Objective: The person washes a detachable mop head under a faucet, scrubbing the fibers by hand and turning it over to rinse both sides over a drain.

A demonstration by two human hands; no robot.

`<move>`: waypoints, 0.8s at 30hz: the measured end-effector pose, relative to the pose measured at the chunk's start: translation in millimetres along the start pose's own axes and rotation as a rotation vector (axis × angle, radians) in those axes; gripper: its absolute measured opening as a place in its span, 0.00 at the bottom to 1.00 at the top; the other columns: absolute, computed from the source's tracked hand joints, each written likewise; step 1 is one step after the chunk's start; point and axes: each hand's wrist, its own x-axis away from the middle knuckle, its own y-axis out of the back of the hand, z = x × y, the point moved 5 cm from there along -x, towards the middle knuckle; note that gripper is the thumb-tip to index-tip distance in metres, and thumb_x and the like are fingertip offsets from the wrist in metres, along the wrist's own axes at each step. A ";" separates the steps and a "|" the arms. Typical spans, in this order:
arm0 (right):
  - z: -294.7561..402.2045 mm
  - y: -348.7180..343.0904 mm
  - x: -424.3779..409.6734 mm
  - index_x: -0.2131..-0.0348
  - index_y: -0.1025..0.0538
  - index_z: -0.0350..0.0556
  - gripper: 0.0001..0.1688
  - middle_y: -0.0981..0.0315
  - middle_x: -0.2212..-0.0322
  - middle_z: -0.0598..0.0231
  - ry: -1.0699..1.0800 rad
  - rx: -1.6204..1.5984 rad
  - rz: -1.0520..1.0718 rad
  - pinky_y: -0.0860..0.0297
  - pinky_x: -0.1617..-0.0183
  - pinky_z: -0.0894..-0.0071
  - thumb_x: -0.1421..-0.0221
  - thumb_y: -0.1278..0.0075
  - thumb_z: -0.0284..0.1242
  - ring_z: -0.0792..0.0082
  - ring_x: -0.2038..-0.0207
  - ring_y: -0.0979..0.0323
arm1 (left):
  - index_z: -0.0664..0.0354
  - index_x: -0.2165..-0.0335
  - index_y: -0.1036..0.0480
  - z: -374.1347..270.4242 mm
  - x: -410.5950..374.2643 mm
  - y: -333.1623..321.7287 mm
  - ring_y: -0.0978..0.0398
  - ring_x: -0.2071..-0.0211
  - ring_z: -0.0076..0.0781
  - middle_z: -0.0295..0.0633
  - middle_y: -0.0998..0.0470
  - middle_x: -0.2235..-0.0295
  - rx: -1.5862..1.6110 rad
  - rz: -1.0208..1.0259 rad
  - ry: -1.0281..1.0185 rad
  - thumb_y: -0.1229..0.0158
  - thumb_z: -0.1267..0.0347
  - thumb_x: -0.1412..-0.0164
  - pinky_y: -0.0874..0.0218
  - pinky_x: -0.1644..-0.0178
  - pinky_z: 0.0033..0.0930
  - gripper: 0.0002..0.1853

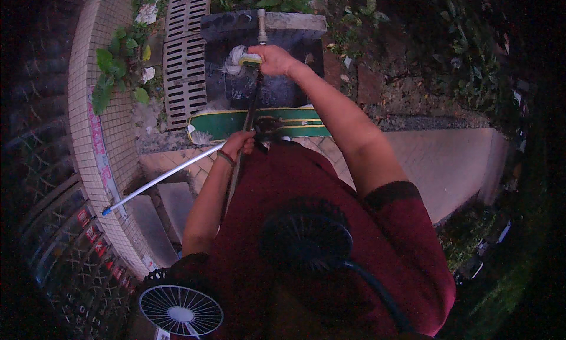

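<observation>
My right hand (275, 60) is closed on a bunch of white mop strands (236, 60) with a yellow-green edge, just below the end of a metal water pipe (261, 24). Its fingers hide whatever fitting is there. A long, narrow dark strip (252, 110) runs down from that hand past my left hand (239, 144). My left hand is curled around a white pole (172, 171) with a blue end, which slants down to the left. Beyond that hand lies a wide green dust mop head (221, 122) with yellow trim, white fringe and a dark clamp (269, 124).
A dark-lined basin (305, 52) with a stone rim stands ahead. Left of it are a slotted drain grate (185, 57), plants (106, 70) and a low tiled wall (88, 132). Steps (152, 225) lie at lower left. Two round fan cages (181, 313) hang near my chest.
</observation>
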 end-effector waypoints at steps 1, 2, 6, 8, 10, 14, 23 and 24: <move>-3.0 -2.7 3.6 0.67 0.33 0.51 0.18 0.32 0.72 0.55 0.011 0.023 -0.001 0.38 0.64 0.65 0.65 0.56 0.22 0.53 0.65 0.35 | 0.55 0.85 0.43 -1.2 0.6 -3.2 0.50 0.91 0.18 0.29 0.44 0.89 0.011 -0.001 0.003 0.54 0.70 0.48 0.56 0.89 0.22 0.12; -6.2 -5.5 8.4 0.67 0.33 0.51 0.18 0.32 0.72 0.55 0.022 0.045 -0.003 0.38 0.65 0.64 0.66 0.56 0.22 0.53 0.65 0.35 | 0.55 0.85 0.44 -0.6 -0.5 -4.9 0.50 0.92 0.17 0.29 0.44 0.89 0.011 0.005 0.014 0.54 0.70 0.48 0.56 0.89 0.22 0.13; 2.6 -18.6 34.2 0.68 0.32 0.50 0.19 0.33 0.70 0.54 0.010 0.095 -0.022 0.38 0.63 0.63 0.67 0.57 0.21 0.53 0.64 0.35 | 0.54 0.86 0.44 7.0 -1.5 -3.1 0.50 0.92 0.17 0.29 0.45 0.91 -0.001 0.056 0.045 0.55 0.70 0.48 0.58 0.89 0.21 0.14; 7.1 -29.9 52.4 0.68 0.33 0.49 0.19 0.33 0.69 0.54 0.028 0.141 -0.045 0.39 0.61 0.61 0.69 0.57 0.22 0.51 0.63 0.36 | 0.53 0.86 0.45 11.5 0.3 -1.2 0.50 0.92 0.17 0.28 0.46 0.91 -0.038 0.067 0.061 0.55 0.70 0.48 0.59 0.89 0.21 0.14; 9.9 -45.7 73.0 0.68 0.33 0.48 0.20 0.34 0.68 0.54 0.053 0.199 -0.095 0.40 0.60 0.59 0.70 0.56 0.22 0.51 0.63 0.37 | 0.53 0.86 0.45 17.5 3.4 -1.9 0.50 0.92 0.18 0.28 0.46 0.92 -0.098 0.047 0.082 0.55 0.70 0.48 0.60 0.89 0.20 0.14; 16.4 -88.7 115.9 0.66 0.34 0.50 0.24 0.36 0.67 0.57 -0.001 0.264 -0.103 0.42 0.60 0.58 0.72 0.53 0.22 0.53 0.61 0.39 | 0.54 0.83 0.42 34.7 11.6 1.2 0.50 0.91 0.16 0.27 0.46 0.91 -0.076 0.013 0.143 0.55 0.68 0.47 0.60 0.88 0.19 0.10; 12.2 -153.4 192.2 0.66 0.35 0.51 0.25 0.40 0.65 0.63 -0.008 0.273 0.008 0.48 0.59 0.59 0.73 0.51 0.23 0.60 0.58 0.43 | 0.55 0.82 0.41 73.3 11.7 14.2 0.46 0.91 0.19 0.30 0.40 0.88 -0.071 -0.091 0.105 0.54 0.71 0.50 0.53 0.87 0.21 0.08; 13.4 -154.5 195.8 0.66 0.35 0.51 0.26 0.40 0.64 0.63 -0.006 0.278 0.012 0.48 0.59 0.59 0.73 0.51 0.22 0.60 0.58 0.43 | 0.55 0.82 0.41 75.2 11.5 14.3 0.45 0.91 0.19 0.31 0.40 0.88 -0.083 -0.086 0.106 0.54 0.72 0.50 0.53 0.87 0.20 0.07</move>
